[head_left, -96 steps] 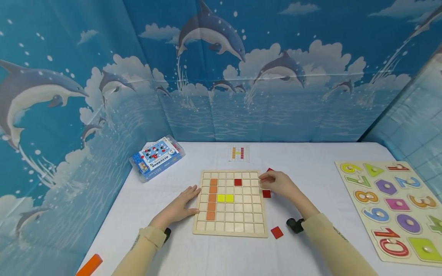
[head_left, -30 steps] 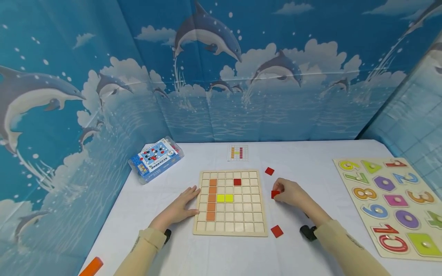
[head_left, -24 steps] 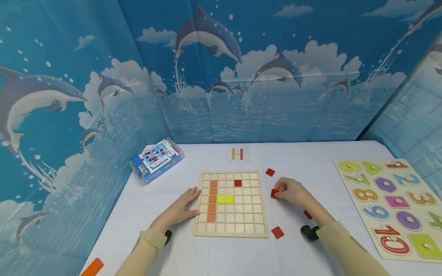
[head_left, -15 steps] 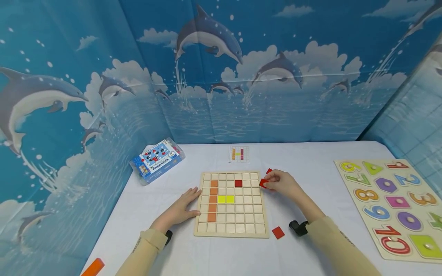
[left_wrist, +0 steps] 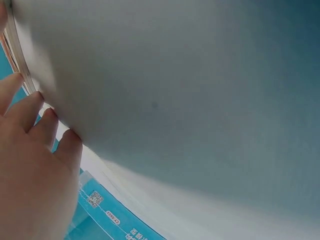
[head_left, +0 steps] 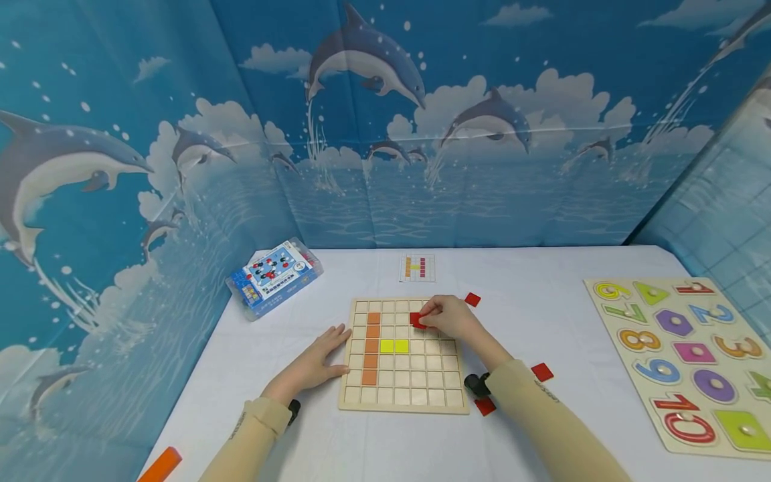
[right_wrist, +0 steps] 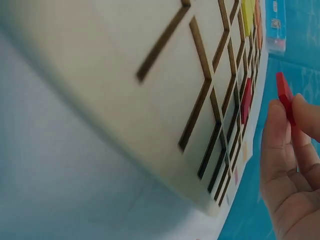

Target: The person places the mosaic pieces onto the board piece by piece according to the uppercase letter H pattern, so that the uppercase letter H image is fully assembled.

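Note:
My right hand pinches a red square tile between thumb and fingers, over the upper right part of the wooden grid board. In the right wrist view, a red tile sits in a cell of the grid; the held tile overlaps it in the head view. A column of orange tiles fills the board's left side, with two yellow tiles beside it. My left hand touches the board's left edge with extended fingers.
Loose red tiles lie behind the right hand, beside the right sleeve and partly under the right wrist. A pattern card lies beyond the board, a blue box back left, a number puzzle right, an orange block front left.
My right hand took a red tile from the table right of the board and carried it left over the grid. The left hand has stayed at the board's edge.

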A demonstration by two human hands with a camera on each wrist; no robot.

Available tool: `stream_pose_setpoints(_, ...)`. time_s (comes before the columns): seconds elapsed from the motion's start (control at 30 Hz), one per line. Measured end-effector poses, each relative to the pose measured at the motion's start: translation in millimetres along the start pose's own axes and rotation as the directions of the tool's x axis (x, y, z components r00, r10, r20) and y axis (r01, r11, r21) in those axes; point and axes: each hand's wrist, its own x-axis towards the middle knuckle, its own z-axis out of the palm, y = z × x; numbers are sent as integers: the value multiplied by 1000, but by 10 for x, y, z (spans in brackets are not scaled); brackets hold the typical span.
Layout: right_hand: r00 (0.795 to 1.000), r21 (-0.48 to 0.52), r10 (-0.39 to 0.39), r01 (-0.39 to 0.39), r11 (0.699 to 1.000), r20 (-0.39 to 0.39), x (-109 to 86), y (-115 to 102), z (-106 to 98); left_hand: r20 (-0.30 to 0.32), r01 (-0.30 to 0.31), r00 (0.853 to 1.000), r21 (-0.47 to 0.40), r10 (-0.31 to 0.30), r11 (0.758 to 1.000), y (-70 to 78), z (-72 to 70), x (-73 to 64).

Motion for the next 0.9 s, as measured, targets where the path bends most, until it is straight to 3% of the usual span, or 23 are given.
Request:
stream_pose_setpoints(0.33, 998, -173, -60, 64, 983, 29, 30, -36, 177, -5, -5, 1000, 7, 5, 1000, -23, 8, 20)
stream_pose_setpoints(0.73, 998, -303, -63, 59, 951, -2, 35, -78, 243, -4, -13, 1000, 1, 13, 1000, -32, 4, 18)
stream_pose_setpoints(0.9, 998, -265, -58, 60, 962, 17, 5, -49, 201, -6, -23, 1000, 2, 23, 1000, -36, 9, 22)
